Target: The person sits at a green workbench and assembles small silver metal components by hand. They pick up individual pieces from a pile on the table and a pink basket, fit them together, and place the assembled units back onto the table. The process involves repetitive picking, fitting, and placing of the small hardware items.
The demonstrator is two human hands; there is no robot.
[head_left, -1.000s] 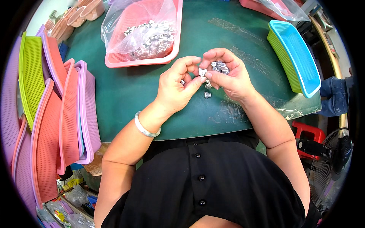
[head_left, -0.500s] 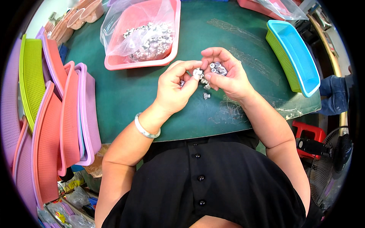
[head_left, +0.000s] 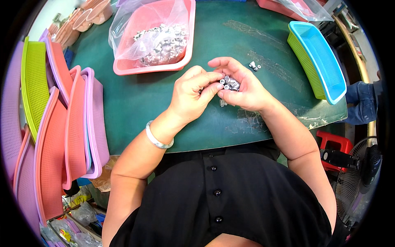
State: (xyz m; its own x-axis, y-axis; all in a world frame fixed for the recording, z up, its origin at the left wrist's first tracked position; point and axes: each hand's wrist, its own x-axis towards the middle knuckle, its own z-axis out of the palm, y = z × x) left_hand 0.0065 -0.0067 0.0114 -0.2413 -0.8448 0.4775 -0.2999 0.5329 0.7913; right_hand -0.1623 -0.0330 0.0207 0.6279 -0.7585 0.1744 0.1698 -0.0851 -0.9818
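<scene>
Small silvery metal fittings (head_left: 233, 85) lie cupped in the palm of my right hand (head_left: 252, 89), its fingers curled round them. My left hand (head_left: 187, 91) meets it, thumb and forefinger pinching at one small ring-ended fitting (head_left: 222, 81) at the edge of the pile. Its other fingers are curled in, and a bit of metal shows dimly among them. One loose fitting (head_left: 223, 103) rests on the green table (head_left: 140, 111) just below the right thumb. A few more fittings (head_left: 254, 66) sit on the table beyond the right hand.
A pink basket (head_left: 119, 69) at the far side holds a clear bag (head_left: 164, 45) of similar fittings. Blue and green nested baskets (head_left: 317, 61) stand at right. Stacked purple, coral and green baskets (head_left: 74, 127) crowd the left. A fan (head_left: 362, 164) and red stool (head_left: 334, 142) are at lower right.
Several fittings now lie on the table beyond my right hand, where none showed before. Both hands have come closer together, the right shifting slightly down, the left pinch moving onto the right hand's pile.
</scene>
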